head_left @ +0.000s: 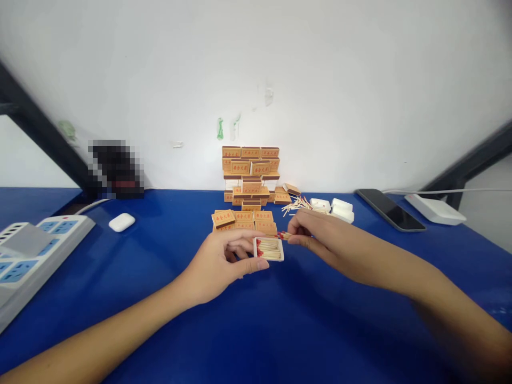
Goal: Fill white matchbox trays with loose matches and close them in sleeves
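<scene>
My left hand (224, 261) is closed on a small white matchbox tray (269, 249) that holds several red-tipped matches, just above the blue table (256, 330). My right hand (316, 234) pinches a few matches (284, 235) at the tray's right edge, their red heads pointing left. Right behind the tray lies a low row of orange matchboxes (244, 218). Farther back a taller stack of matchboxes (251, 173) stands against the white wall. A loose heap of matches (298, 205) lies behind my right hand.
Empty white trays (336, 209) sit beside the loose matches. A phone (390, 209) and a white adapter (434, 209) lie at the back right. A power strip (28, 256) occupies the left edge, with a white earbud case (122, 222) near it.
</scene>
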`<control>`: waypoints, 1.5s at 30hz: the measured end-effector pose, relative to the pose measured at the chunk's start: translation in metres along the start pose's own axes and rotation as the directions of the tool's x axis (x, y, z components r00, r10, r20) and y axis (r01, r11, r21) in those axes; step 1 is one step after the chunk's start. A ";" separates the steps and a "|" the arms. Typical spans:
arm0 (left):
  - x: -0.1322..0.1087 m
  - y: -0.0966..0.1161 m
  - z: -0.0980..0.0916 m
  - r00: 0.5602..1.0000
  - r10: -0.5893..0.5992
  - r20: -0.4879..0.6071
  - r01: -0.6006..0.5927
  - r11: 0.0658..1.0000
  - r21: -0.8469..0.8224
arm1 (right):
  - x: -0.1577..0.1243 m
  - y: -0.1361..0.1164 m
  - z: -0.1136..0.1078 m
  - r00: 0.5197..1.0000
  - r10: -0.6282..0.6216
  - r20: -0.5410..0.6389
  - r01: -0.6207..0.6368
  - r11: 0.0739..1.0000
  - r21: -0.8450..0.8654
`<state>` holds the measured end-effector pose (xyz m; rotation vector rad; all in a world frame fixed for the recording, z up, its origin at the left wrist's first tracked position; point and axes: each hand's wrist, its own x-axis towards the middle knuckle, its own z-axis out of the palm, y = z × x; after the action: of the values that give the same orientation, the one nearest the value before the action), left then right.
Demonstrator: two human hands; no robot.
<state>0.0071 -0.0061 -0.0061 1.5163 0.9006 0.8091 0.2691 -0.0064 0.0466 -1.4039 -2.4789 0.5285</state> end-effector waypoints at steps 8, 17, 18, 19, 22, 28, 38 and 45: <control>-0.001 0.004 0.000 0.997 -0.058 -0.052 0.054 0.996 -0.076 | 0.011 -0.029 0.014 0.977 -0.209 -0.046 0.183 0.927 -0.328; -0.002 0.003 -0.002 0.997 -0.050 -0.059 0.045 0.995 -0.088 | 0.010 -0.033 0.026 0.952 -0.279 -0.127 0.202 0.882 -0.425; -0.001 0.003 -0.003 0.997 -0.052 -0.057 0.047 0.995 -0.093 | 0.011 -0.034 0.024 0.957 -0.262 -0.126 0.193 0.897 -0.396; -0.001 0.004 -0.003 0.997 -0.054 -0.052 0.048 0.994 -0.099 | 0.012 -0.035 0.022 0.962 -0.244 -0.126 0.186 0.917 -0.354; 0.000 0.005 -0.003 0.997 -0.068 -0.043 0.062 0.991 -0.118 | 0.012 -0.034 0.015 0.965 -0.207 -0.162 0.175 0.966 -0.192; 0.000 0.003 -0.005 0.996 -0.075 -0.048 0.069 0.989 -0.128 | 0.010 -0.018 0.010 0.978 -0.077 -0.195 0.066 0.996 -0.065; 0.003 0.004 -0.007 0.993 -0.064 -0.100 0.049 0.988 -0.146 | 0.007 -0.016 0.014 0.959 -0.062 -0.275 0.039 0.995 -0.087; 0.003 0.006 -0.007 0.981 -0.075 -0.180 0.048 0.987 -0.153 | 0.005 -0.023 0.023 0.948 -0.167 -0.270 0.139 0.983 -0.118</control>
<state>0.0031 -0.0001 0.0010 1.2934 0.9963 0.9619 0.2403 -0.0173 0.0356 -1.2094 -2.3830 0.1650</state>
